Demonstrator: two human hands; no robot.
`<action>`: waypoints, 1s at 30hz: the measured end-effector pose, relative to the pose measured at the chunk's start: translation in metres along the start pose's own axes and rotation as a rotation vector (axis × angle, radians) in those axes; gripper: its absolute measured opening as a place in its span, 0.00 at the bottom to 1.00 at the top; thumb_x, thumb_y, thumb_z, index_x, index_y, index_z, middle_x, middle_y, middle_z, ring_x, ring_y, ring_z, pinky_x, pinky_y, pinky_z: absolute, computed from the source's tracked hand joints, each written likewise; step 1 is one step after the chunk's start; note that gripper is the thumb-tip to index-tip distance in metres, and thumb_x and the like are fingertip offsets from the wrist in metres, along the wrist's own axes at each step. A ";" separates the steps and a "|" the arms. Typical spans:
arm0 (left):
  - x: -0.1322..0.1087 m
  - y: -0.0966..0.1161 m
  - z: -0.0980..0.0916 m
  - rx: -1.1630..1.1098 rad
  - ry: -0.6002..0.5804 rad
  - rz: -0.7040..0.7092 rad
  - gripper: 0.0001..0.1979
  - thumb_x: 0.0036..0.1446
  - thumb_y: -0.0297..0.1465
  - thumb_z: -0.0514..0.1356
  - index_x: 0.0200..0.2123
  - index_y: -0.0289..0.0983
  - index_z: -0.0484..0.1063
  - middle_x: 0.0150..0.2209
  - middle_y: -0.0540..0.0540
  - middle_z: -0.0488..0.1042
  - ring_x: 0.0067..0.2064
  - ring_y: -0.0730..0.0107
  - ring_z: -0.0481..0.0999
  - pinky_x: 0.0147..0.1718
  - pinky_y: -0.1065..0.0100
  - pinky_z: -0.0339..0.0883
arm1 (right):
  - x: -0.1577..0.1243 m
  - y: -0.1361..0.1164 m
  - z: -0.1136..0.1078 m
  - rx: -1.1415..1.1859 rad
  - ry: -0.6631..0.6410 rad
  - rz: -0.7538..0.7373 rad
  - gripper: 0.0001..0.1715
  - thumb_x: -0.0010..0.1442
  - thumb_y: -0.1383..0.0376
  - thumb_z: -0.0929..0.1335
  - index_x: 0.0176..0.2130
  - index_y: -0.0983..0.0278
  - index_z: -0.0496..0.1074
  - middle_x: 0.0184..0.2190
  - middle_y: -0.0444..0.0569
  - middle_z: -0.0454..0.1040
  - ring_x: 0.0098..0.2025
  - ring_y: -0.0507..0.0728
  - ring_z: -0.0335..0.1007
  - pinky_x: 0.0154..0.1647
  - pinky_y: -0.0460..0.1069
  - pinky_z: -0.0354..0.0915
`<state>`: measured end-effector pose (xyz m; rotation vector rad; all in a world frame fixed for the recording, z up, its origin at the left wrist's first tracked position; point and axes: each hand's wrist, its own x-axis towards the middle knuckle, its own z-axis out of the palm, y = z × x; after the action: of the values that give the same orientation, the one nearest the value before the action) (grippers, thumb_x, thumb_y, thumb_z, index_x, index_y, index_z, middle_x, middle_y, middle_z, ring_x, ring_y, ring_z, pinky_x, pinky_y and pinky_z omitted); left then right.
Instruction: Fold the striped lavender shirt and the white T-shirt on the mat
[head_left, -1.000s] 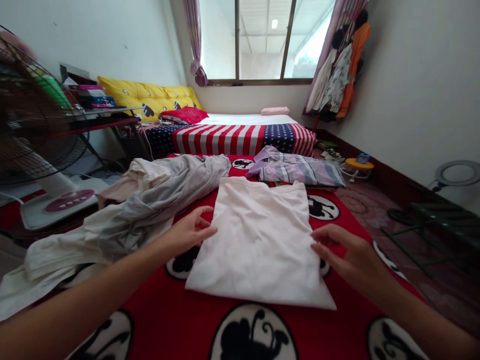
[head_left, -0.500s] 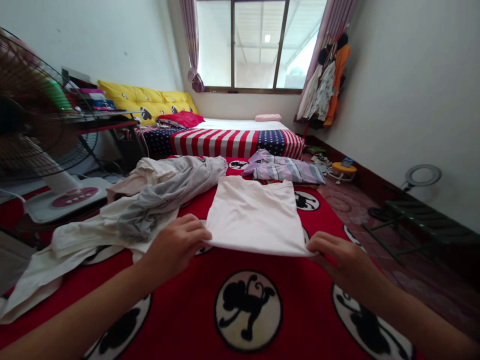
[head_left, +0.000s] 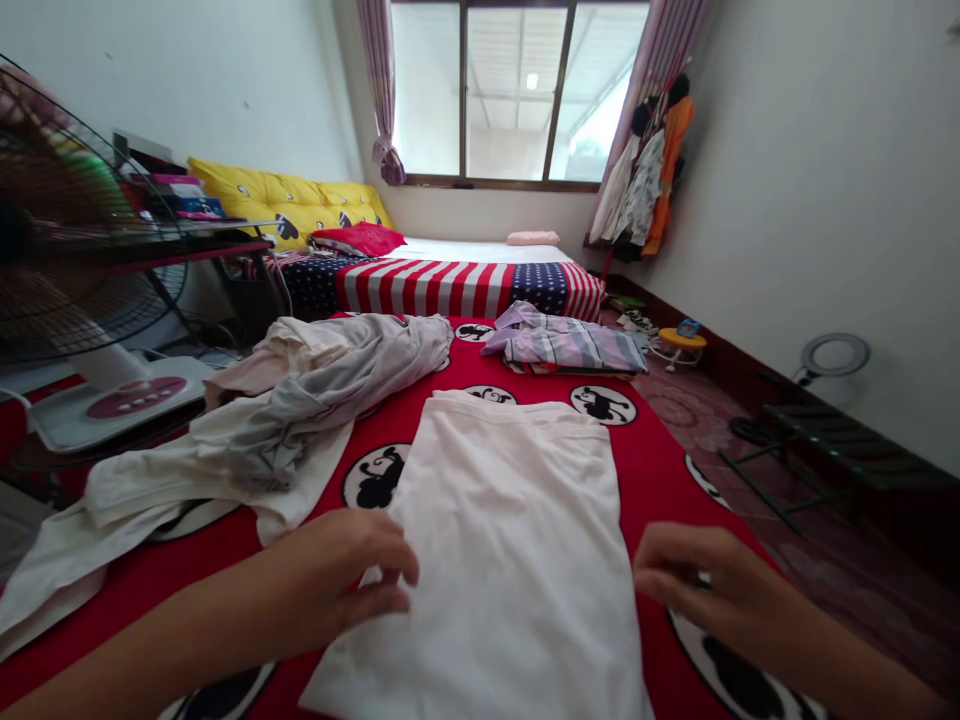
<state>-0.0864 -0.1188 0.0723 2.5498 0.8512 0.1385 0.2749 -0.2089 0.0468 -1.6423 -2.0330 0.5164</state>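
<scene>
A white garment point(head_left: 517, 540) lies spread flat on a red blanket point(head_left: 420, 690) with black monkey figures in white circles. Over its left edge hovers my left hand point(head_left: 360, 565), thumb and fingers apart, with no cloth between them. My right hand point(head_left: 705, 575) is just beside the right edge, fingers loosely bent with a gap to the thumb, holding nothing I can see. The near end of the garment runs out of view at the bottom.
A loose heap of grey and white clothes point(head_left: 300, 400) lies to the left. Folded striped clothes point(head_left: 570, 340) lie at the far right of the blanket. A fan point(head_left: 112, 380) stands at left, a dark green folding stool point(head_left: 832, 440) on the right floor.
Both hands have let go of the garment's pinched near edge. The cloth, doubled over before, now lies longer toward me, and the hands are lower and closer.
</scene>
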 end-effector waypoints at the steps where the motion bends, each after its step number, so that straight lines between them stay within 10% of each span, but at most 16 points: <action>1: 0.014 -0.003 -0.006 -0.004 0.036 0.003 0.07 0.59 0.33 0.59 0.36 0.42 0.78 0.34 0.48 0.76 0.35 0.68 0.75 0.36 0.71 0.64 | 0.016 0.010 -0.005 0.010 0.065 0.047 0.11 0.58 0.59 0.67 0.27 0.59 0.73 0.23 0.43 0.73 0.25 0.53 0.67 0.26 0.45 0.62; 5: 0.077 -0.010 -0.010 0.044 0.174 0.075 0.09 0.60 0.32 0.57 0.40 0.40 0.77 0.42 0.44 0.76 0.42 0.63 0.75 0.43 0.67 0.65 | 0.075 0.055 -0.009 -0.079 0.338 0.230 0.13 0.53 0.60 0.68 0.40 0.61 0.74 0.38 0.49 0.77 0.32 0.56 0.71 0.35 0.49 0.65; 10: 0.146 0.001 0.004 0.011 0.242 0.180 0.13 0.57 0.30 0.61 0.47 0.39 0.75 0.48 0.41 0.75 0.50 0.58 0.73 0.50 0.62 0.65 | 0.114 0.087 -0.003 -0.193 0.272 0.483 0.25 0.52 0.55 0.70 0.46 0.67 0.73 0.30 0.50 0.77 0.31 0.58 0.72 0.31 0.49 0.62; 18: 0.234 0.023 0.027 -0.108 0.309 0.094 0.29 0.52 0.33 0.64 0.57 0.32 0.66 0.52 0.33 0.72 0.54 0.50 0.71 0.51 0.57 0.65 | 0.121 0.070 0.005 0.210 0.490 0.303 0.22 0.51 0.61 0.70 0.45 0.67 0.72 0.28 0.45 0.73 0.30 0.54 0.70 0.34 0.48 0.64; 25: 0.244 0.015 0.022 -0.349 0.227 0.027 0.27 0.38 0.44 0.70 0.42 0.36 0.75 0.32 0.48 0.76 0.34 0.63 0.74 0.29 0.71 0.63 | 0.106 0.036 0.007 0.366 0.740 0.061 0.21 0.55 0.58 0.71 0.47 0.63 0.71 0.29 0.45 0.70 0.28 0.52 0.66 0.26 0.46 0.61; 30: 0.220 0.012 0.008 -0.551 0.106 0.045 0.16 0.46 0.42 0.65 0.23 0.34 0.72 0.19 0.54 0.64 0.22 0.75 0.63 0.21 0.74 0.53 | 0.109 0.037 0.014 0.513 0.770 0.109 0.22 0.54 0.55 0.72 0.45 0.63 0.70 0.32 0.46 0.72 0.32 0.53 0.69 0.31 0.47 0.64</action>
<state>0.0996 -0.0002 0.0603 2.0561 0.6771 0.4587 0.2777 -0.0944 0.0288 -1.3436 -1.1392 0.3254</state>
